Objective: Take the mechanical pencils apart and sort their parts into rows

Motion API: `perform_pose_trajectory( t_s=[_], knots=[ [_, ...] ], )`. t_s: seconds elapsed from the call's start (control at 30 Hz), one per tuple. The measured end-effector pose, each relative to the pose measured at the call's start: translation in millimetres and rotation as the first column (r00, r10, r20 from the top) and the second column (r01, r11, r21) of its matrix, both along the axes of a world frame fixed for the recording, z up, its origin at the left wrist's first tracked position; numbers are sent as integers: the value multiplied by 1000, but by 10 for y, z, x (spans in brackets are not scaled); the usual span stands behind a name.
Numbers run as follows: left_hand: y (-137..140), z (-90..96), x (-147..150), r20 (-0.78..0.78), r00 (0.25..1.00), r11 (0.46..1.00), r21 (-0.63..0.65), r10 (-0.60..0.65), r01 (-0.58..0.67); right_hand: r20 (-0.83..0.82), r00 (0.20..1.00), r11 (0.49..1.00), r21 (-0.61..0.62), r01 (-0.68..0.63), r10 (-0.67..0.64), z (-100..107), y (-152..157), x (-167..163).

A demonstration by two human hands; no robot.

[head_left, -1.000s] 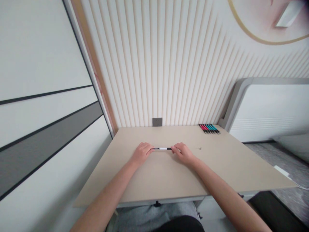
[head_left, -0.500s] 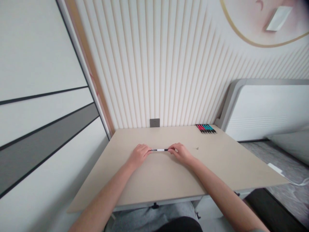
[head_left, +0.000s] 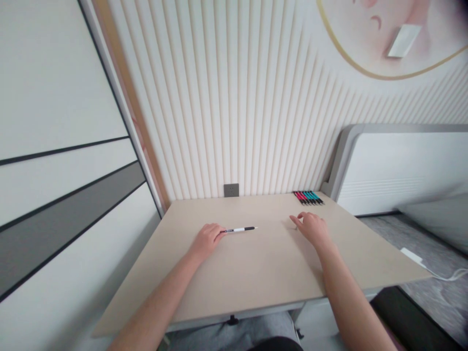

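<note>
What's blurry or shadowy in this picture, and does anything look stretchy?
Head view: a soft shadow lies on the table beside the right hand; tiny print on the pen is too blurry to read; ridges on the wall fan outward, looking stretched.

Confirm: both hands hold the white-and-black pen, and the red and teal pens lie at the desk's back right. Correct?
Not quite: in the head view, only the left hand holds the white-and-black pen; the right hand is apart from it, right of its tip. The red and teal pens do lie at the desk's back right.
</note>
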State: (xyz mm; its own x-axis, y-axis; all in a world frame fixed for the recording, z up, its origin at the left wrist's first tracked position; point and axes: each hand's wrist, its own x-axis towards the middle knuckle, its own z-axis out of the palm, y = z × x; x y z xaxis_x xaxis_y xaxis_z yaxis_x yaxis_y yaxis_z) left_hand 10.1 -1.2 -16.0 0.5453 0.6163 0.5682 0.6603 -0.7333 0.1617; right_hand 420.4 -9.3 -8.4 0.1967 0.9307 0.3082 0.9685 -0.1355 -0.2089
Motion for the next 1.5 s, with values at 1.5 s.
perform_pose_trajectory(
  t_s=[1.5],
  knots=[
    [-28,19,39,-15,995,995,19,-94,94,-676,507,816,257,-518,535,-143,-117,-1123]
  ],
)
